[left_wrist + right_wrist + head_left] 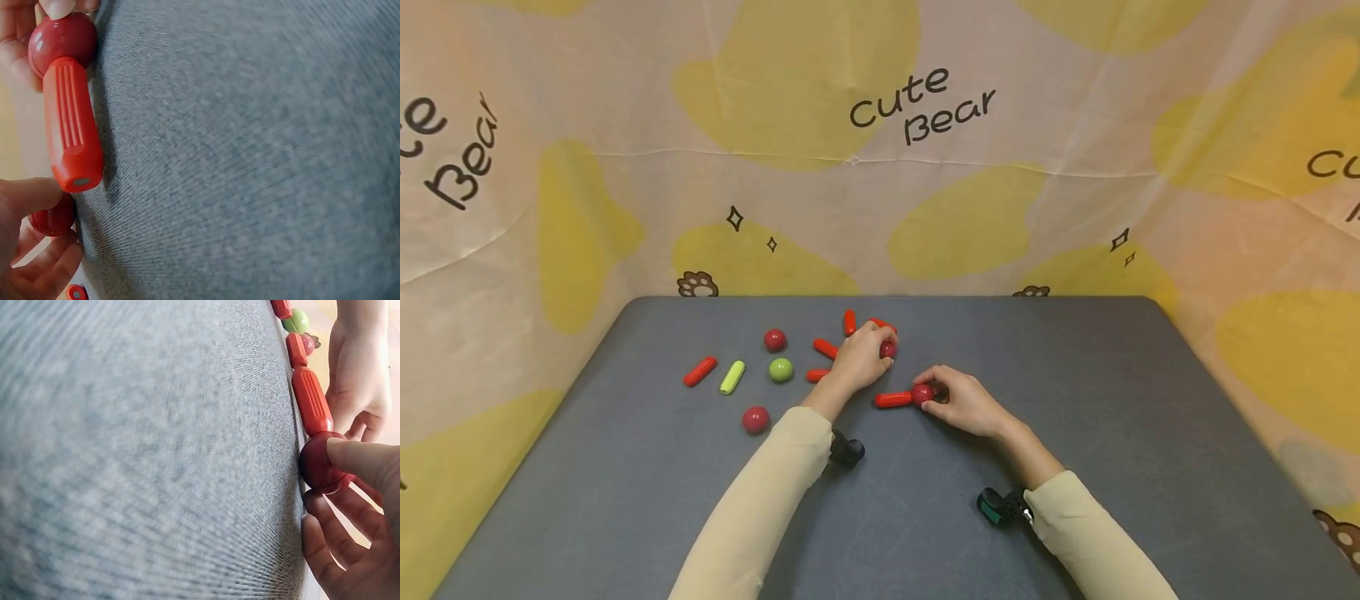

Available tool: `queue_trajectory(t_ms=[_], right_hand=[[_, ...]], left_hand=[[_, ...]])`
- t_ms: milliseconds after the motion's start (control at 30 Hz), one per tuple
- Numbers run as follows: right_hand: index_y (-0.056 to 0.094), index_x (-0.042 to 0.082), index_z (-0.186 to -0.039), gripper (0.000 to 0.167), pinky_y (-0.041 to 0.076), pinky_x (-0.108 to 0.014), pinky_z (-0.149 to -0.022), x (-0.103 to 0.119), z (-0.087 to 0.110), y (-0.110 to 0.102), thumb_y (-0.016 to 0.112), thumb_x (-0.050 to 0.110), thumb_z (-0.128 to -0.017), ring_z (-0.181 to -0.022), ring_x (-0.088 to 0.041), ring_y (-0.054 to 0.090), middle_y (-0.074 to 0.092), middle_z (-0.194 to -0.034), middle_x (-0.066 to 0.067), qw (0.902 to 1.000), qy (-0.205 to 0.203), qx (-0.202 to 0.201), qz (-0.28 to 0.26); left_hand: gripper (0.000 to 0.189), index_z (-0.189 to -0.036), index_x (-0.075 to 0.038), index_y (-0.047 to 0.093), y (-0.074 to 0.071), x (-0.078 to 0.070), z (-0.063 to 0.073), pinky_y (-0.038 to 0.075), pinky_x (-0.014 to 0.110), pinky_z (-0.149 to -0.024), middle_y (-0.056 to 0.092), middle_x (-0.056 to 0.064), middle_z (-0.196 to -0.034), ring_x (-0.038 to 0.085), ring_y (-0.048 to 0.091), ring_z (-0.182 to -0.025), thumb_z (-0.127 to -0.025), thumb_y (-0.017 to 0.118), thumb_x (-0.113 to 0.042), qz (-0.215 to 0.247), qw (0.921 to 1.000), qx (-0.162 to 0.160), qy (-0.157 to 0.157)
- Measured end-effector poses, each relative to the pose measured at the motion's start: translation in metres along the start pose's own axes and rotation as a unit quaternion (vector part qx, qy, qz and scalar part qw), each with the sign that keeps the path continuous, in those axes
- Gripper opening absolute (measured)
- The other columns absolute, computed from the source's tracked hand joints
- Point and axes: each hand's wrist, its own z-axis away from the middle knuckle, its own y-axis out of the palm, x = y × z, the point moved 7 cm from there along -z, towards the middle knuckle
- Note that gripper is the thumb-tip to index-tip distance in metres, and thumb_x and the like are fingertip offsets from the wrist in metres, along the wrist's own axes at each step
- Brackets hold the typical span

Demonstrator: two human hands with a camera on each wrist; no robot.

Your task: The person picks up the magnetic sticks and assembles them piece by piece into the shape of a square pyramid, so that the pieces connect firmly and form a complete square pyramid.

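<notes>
My right hand (pixel 966 402) pinches a dark red ball (pixel 922 395) between thumb and fingers. One end of a ribbed red rod (pixel 892 400) meets that ball, and the rod points left; the left wrist view shows a grey disc at its free end. Farther back, my left hand (pixel 859 360) grips another dark red ball (pixel 887 350), partly covered by the fingers. Just beyond its fingers lies a red rod (pixel 883 323), half hidden. More red rods lie around this hand, one upright in view (pixel 850 322), one slanted (pixel 825 348), and one partly behind the wrist (pixel 817 376).
Left of the hands on the grey table (pixel 625 500) are a green ball (pixel 781 370), a red ball (pixel 775 340) behind it and another red ball (pixel 756 420) nearer. A light green rod (pixel 732 377) and a red rod (pixel 700 372) lie farther left.
</notes>
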Motion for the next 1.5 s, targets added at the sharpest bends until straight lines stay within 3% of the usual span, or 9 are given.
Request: queue_trajectory(t_ms=[200,533,833,1200,1500], right_hand=[[0.061,0.011,-0.11,0.03,0.048,-0.028,-0.073,-0.003,-0.002,0.002,0.069,0.014,-0.081,-0.084,-0.01,0.059,0.062,-0.098,0.001,0.9999,0.015,0.005,0.003],[0.061,0.01,-0.111,0.031,0.046,-0.025,-0.071,-0.004,-0.002,-0.001,0.069,0.014,-0.082,-0.084,-0.01,0.059,0.063,-0.097,0.001,0.9997,0.024,0.006,-0.004],[0.061,0.01,-0.111,0.031,0.046,-0.026,-0.07,-0.004,-0.002,0.0,0.068,0.015,-0.082,-0.082,-0.01,0.058,0.063,-0.095,0.002,0.9996,0.026,0.005,-0.003],[0.061,0.011,-0.111,0.03,0.046,-0.028,-0.07,-0.002,-0.003,-0.001,0.068,0.014,-0.082,-0.082,-0.01,0.057,0.063,-0.095,0.0,0.9998,0.021,0.006,-0.002],[0.061,0.011,-0.111,0.031,0.044,-0.024,-0.067,-0.001,-0.003,-0.002,0.068,0.016,-0.082,-0.079,-0.01,0.056,0.063,-0.094,0.001,0.9997,0.023,0.001,0.003]], left_hand=[[0.023,-0.103,-0.016,0.064,-0.003,0.0,0.002,0.049,0.038,-0.075,0.057,0.007,-0.105,0.024,0.058,-0.086,-0.08,0.069,-0.015,-0.011,0.9999,0.007,0.01],[0.024,-0.102,-0.017,0.066,-0.024,-0.003,0.015,0.047,0.037,-0.076,0.063,0.004,-0.098,0.022,0.057,-0.086,-0.078,0.07,-0.017,-0.012,0.9991,-0.008,0.039],[0.029,-0.105,-0.013,0.065,-0.034,0.003,0.033,0.048,0.035,-0.076,0.064,0.003,-0.101,0.018,0.058,-0.087,-0.077,0.072,-0.016,0.001,0.9994,0.005,0.035],[0.031,-0.107,-0.011,0.067,-0.032,0.01,0.057,0.048,0.032,-0.07,0.062,0.002,-0.095,0.015,0.056,-0.079,-0.077,0.072,-0.016,-0.008,0.9988,0.018,0.045],[0.028,-0.102,-0.01,0.067,-0.024,0.012,0.068,0.046,0.031,-0.066,0.061,0.001,-0.089,0.014,0.053,-0.075,-0.075,0.073,-0.014,-0.004,0.9979,0.024,0.061]])
